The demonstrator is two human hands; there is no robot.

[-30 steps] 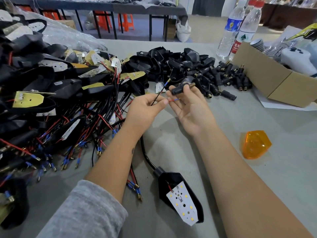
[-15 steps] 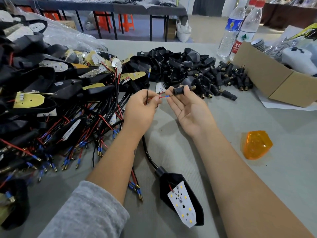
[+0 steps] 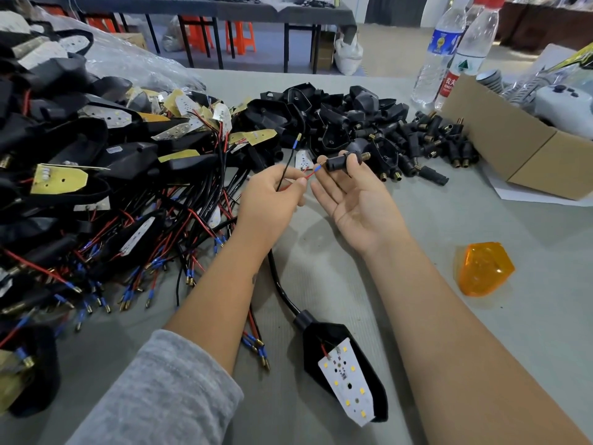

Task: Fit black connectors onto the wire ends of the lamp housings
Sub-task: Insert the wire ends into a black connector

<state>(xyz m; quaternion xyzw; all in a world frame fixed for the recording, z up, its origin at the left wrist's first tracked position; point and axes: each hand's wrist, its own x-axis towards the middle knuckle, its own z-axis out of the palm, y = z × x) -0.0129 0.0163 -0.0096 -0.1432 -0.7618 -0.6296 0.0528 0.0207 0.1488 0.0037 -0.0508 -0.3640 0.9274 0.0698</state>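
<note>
A black lamp housing [image 3: 372, 399] with a white LED board lies near the table's front edge. Its black cable [image 3: 278, 277] runs up into my left hand [image 3: 272, 200]. That hand pinches the red wire [image 3: 308, 176] and the black wire [image 3: 287, 167], both tipped with blue sleeves. My right hand [image 3: 356, 200], palm up, pinches a black connector [image 3: 337, 162] with a brass threaded end between thumb and fingertips. The red wire's blue tip sits right at the connector's open end. A heap of loose black connectors [image 3: 430, 146] lies behind my hands.
A big pile of wired lamp housings [image 3: 96, 175] fills the left side. An orange lens [image 3: 483, 268] lies on the right. A cardboard box [image 3: 526, 152] and two water bottles [image 3: 455, 49] stand at the back right.
My right hand turned palm up and brought the connector level with the red wire's tip. My left hand shifted its grip, swinging the black wire's end upward.
</note>
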